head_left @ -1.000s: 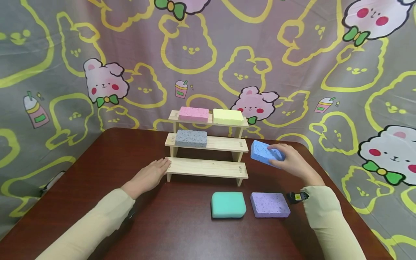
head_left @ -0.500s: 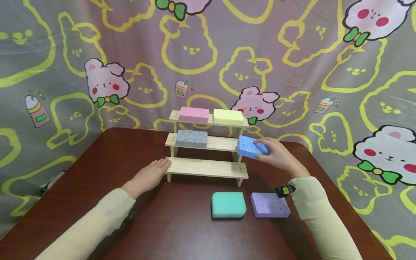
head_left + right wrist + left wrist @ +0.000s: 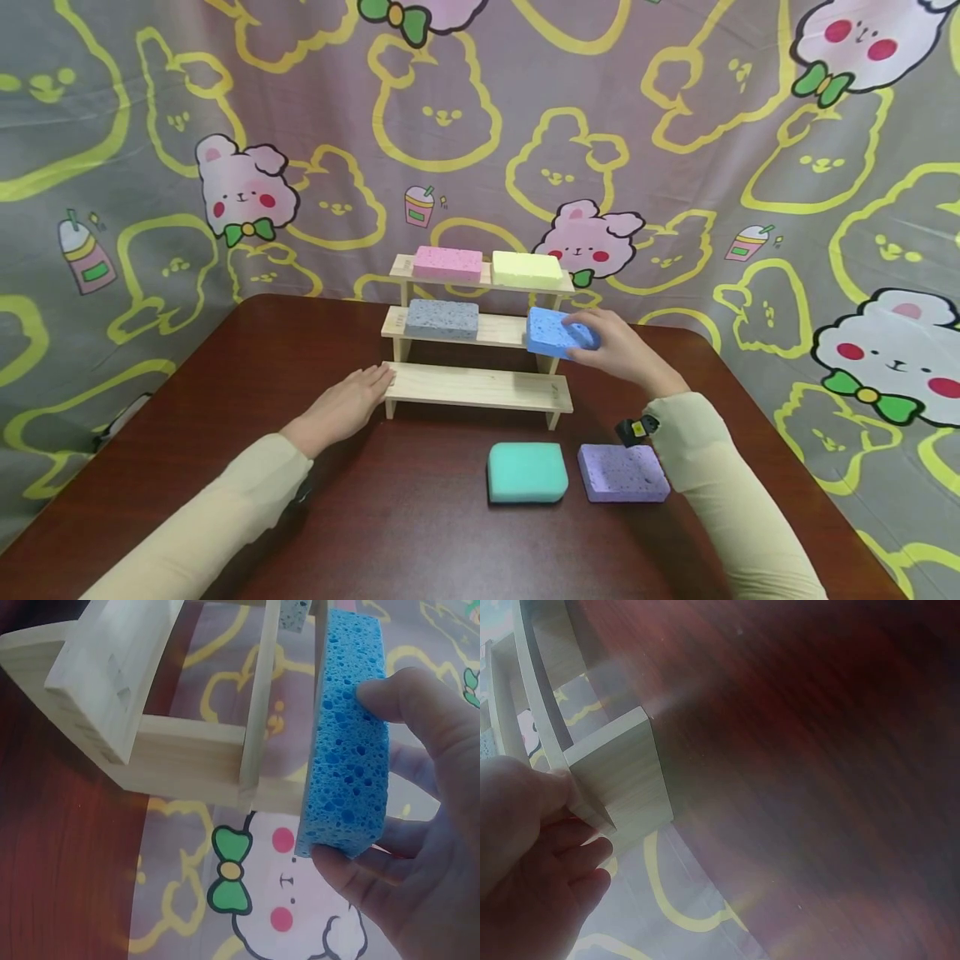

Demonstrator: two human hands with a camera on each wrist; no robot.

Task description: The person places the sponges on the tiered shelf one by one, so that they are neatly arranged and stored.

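Note:
My right hand (image 3: pixel 618 348) grips a blue sponge (image 3: pixel 551 332) at the right end of the middle tier of a wooden three-step shelf (image 3: pixel 480 386). In the right wrist view, the thumb lies on one face of the blue sponge (image 3: pixel 346 742) and fingertips curl round its near end and far side. Whether the sponge touches the board cannot be told. My left hand (image 3: pixel 341 412) holds the left end of the lowest tier; in the left wrist view, thumb and fingers close about the board's corner (image 3: pixel 592 802). A grey sponge (image 3: pixel 442 320) lies on the middle tier's left half.
Pink (image 3: pixel 447 264) and yellow sponges (image 3: pixel 527 270) lie side by side on the top tier. In front of the shelf, a teal sponge (image 3: pixel 528 472) and a purple sponge (image 3: pixel 624 473) lie on the dark wooden table (image 3: pixel 420 533). A patterned curtain (image 3: pixel 480 108) hangs behind.
My right hand has carried the blue sponge leftward, from right of the shelf to the right end of its middle tier. The left hand has stayed on the lowest tier.

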